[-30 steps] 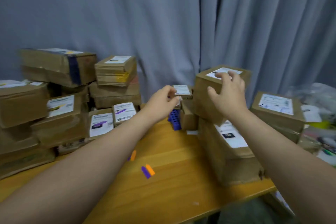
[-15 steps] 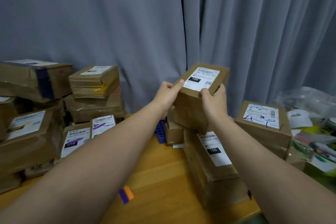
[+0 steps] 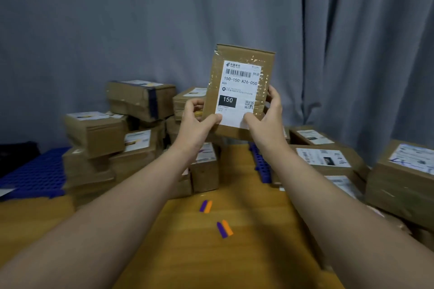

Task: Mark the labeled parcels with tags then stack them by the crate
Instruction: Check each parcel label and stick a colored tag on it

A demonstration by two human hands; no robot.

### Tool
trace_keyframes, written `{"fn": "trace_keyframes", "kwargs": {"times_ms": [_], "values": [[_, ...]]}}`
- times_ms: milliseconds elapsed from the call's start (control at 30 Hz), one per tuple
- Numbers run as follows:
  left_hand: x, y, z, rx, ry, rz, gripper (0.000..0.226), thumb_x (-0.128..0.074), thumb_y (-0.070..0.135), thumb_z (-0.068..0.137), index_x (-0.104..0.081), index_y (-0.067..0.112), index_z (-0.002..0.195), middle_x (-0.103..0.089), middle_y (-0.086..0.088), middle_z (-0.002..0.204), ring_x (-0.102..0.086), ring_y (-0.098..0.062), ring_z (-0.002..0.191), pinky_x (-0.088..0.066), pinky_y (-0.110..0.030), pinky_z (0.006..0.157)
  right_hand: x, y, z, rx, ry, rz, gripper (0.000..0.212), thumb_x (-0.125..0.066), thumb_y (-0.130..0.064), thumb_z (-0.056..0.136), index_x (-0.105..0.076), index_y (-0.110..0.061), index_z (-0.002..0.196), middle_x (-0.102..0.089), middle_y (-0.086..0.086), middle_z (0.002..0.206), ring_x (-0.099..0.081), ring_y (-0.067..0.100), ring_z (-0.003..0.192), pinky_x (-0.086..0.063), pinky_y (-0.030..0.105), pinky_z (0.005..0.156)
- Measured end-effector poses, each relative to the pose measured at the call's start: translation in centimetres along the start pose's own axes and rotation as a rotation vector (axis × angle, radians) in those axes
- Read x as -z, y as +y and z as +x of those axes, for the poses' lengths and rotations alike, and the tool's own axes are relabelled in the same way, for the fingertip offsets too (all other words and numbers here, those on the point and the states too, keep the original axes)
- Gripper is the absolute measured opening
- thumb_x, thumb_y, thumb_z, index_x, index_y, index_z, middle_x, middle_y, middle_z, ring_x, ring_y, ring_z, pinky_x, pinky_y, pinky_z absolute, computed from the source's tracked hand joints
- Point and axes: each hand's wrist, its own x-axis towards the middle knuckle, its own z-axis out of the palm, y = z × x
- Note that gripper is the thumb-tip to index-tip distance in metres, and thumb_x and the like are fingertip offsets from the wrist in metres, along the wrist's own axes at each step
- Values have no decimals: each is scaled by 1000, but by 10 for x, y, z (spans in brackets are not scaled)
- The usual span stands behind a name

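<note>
Holding the parcel (image 3: 239, 90) upright at eye level, both hands tip its label (image 3: 237, 95) toward the head camera, presumably so the code (150-150-A26-050) can be read before tagging. The left hand (image 3: 197, 125) has its fingers (image 3: 211, 119) clamped on the lower left edge, and the right hand (image 3: 267, 119) has its fingers (image 3: 273, 95) on the lower right, thumbs pressing the label's bottom corners. The parcel hangs above the far end of the bench (image 3: 234, 263), between the left pile (image 3: 131, 138) and the right pile (image 3: 328, 162). Two purple-and-orange tags (image 3: 224, 229) lie near, within easy reach. A blue crate (image 3: 35, 176) sits at the left.
</note>
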Motion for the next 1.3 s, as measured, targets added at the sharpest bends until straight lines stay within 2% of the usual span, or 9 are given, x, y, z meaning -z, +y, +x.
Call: {"fn": "trace_keyframes", "kwargs": {"times_ms": [167, 333, 500, 700, 800, 900, 1000, 1133, 1300], "values": [[58, 8, -29, 12, 67, 72, 42, -68, 17, 85, -43, 25, 118, -58, -1, 118, -58, -23, 111, -53, -44, 92, -42, -10, -24, 6, -80, 63, 62, -65, -14, 85, -29, -27, 134, -36, -2, 137, -42, -2, 111, -39, 7, 82], [95, 13, -70, 4, 31, 154, 30, -63, 26, 90, -42, 15, 110, -60, -1, 107, -63, -8, 89, -52, -17, 63, -62, -24, -52, -60, -138, 27, 61, -67, -40, 85, -32, -22, 130, -43, -4, 128, -46, 8, 113, -43, 26, 94], [121, 0, -107, 81, 30, 255, 36, -66, 35, 87, -42, 12, 101, -60, -5, 96, -64, -15, 83, -51, -30, 66, -69, -19, -91, -239, -300, -82, 62, -69, -40, 84, -32, -18, 128, -49, -12, 107, -55, 7, 95, -46, 21, 75], [147, -13, -128, 129, 29, 329, 39, -63, 32, 90, -42, 18, 120, -55, 11, 108, -58, 17, 75, -46, -6, 59, -84, -11, -124, -300, -361, -133, 52, -69, -39, 84, -34, -26, 120, -58, -14, 102, -58, -2, 86, -48, 18, 67], [156, -22, -137, 168, 50, 346, 41, -63, 35, 89, -42, 22, 122, -56, 7, 108, -62, 2, 84, -52, -15, 68, -89, -9, -133, -297, -337, -153, 46, -68, -43, 83, -39, -29, 116, -60, -13, 104, -62, 4, 91, -53, 26, 75], [161, -30, -138, 304, 46, 361, 40, -59, 42, 90, -44, 21, 120, -59, 5, 99, -61, -3, 83, -47, -17, 59, -95, -3, -135, -371, -383, -190, 37, -63, -44, 87, -45, -26, 113, -61, -14, 98, -62, 4, 85, -49, 23, 65], [163, -38, -130, 433, 54, 349, 41, -54, 47, 92, -48, 16, 117, -61, 4, 101, -60, -6, 81, -42, -21, 56, -104, 6, -132, -521, -424, -209, 37, -58, -43, 89, -54, -20, 118, -64, -6, 105, -62, 13, 91, -53, 32, 78], [166, -45, -114, 489, 104, 227, 43, -55, 32, 95, -41, 20, 134, -57, 11, 100, -57, -3, 78, -45, -15, 52, -106, 14, -129, -651, -530, -95, 16, -57, -34, 92, -67, -24, 99, -67, -12, 80, -62, 4, 71, -47, 18, 57], [169, -50, -103, 454, 76, 215, 46, -53, 23, 95, -44, 31, 140, -54, 3, 123, -59, -2, 82, -47, -12, 55, -98, 26, -118, -631, -564, -91, 27, -53, -44, 94, -69, -24, 103, -71, -6, 95, -64, 12, 84, -49, 29, 77]]}}
